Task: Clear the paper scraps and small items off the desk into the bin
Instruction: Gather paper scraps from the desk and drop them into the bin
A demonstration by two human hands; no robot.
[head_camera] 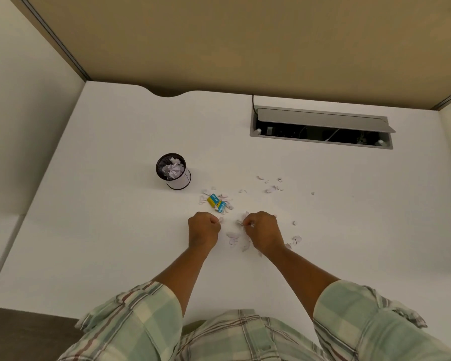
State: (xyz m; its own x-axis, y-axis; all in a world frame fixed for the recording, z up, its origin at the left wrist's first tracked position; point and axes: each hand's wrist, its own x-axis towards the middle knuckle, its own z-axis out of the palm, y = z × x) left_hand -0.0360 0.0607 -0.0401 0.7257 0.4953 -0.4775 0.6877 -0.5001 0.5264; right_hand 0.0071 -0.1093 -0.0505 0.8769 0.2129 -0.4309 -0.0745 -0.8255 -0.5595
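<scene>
A small black mesh bin [174, 171] stands on the white desk [115, 230], with crumpled paper inside. Just right of it lies a blue and yellow small box [216, 202] among torn paper scraps [271, 188]. More scraps [233, 238] lie between my hands. My left hand [203, 231] is closed, pinching a small white scrap at its fingertips. My right hand [263, 233] is closed around paper scraps, with a small metallic item at its fingertips. Both hands rest low on the desk, below the box.
An open grey cable tray [320, 128] is set into the desk at the back right, with a black cable beside it. Beige partition walls [245, 43] close the back and the left side. A few scraps [296, 239] lie right of my right hand.
</scene>
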